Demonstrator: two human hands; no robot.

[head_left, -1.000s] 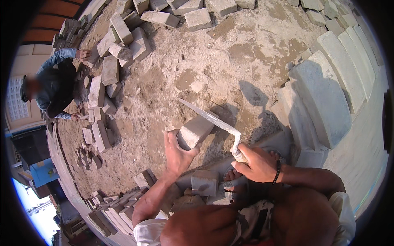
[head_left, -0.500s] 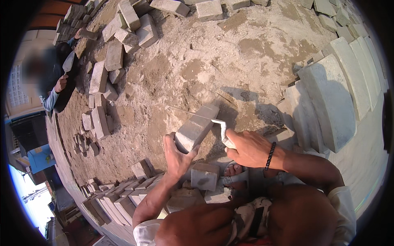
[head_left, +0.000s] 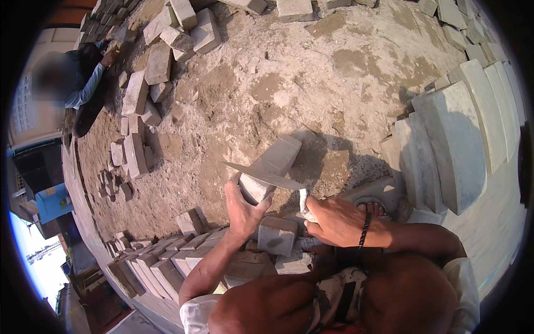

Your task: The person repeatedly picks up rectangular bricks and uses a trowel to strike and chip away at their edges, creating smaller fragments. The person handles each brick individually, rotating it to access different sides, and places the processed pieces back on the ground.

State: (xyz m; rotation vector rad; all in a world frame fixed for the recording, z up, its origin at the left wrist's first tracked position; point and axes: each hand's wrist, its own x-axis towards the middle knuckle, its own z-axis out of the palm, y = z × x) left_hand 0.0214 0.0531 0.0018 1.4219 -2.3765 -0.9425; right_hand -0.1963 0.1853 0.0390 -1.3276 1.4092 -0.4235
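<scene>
In the head view my left hand (head_left: 245, 214) is closed round the near end of a grey concrete paver brick (head_left: 281, 153), which slants away from me over the dusty ground. My right hand (head_left: 339, 221) grips the pale, worn handle of a metal trowel (head_left: 267, 177), and its long blade lies across the near part of the brick, angled to the left. Whether the blade touches it I cannot tell. A dark beaded bracelet is on my right wrist. A smaller paver (head_left: 276, 235) sits close by my feet, just below the brick.
A co-worker (head_left: 83, 89) crouches at upper left beside loose pavers (head_left: 158, 63) strewn in a line. Large curved slabs (head_left: 448, 142) lean along the right side. Rows of stacked pavers (head_left: 164, 275) border the lower left. Sandy rubble ground (head_left: 334, 78) lies in front of me.
The trowel's blade has turned from edge-on to flatter and dropped lower over the brick's near end. The co-worker has leaned further toward the top; their near hand has moved up.
</scene>
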